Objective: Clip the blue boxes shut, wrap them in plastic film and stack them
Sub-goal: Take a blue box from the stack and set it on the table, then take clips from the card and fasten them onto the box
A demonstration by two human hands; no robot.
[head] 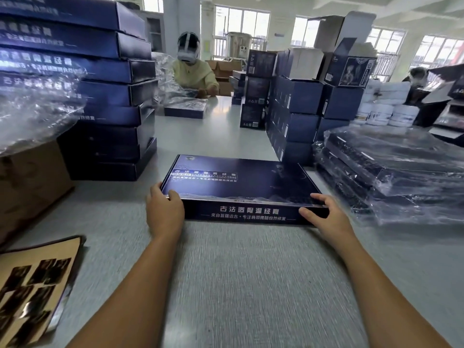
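A flat dark blue box [241,182] with white lettering on its front edge lies on the grey table [251,285] in front of me. My left hand [164,212] grips its near left corner, fingers curled over the lid. My right hand [326,214] holds the near right corner, thumb on the front edge and fingers on top. The lid looks closed. A tall stack of bare blue boxes [108,96] stands at the left. To the right lies a stack of blue boxes wrapped in plastic film [391,172].
Loose plastic film [32,116] drapes over a brown carton [30,182] at the far left. A tan tray with dark strips [35,292] lies near left. More blue cartons [296,116] stand behind. A person in a yellow top [193,74] works across the table.
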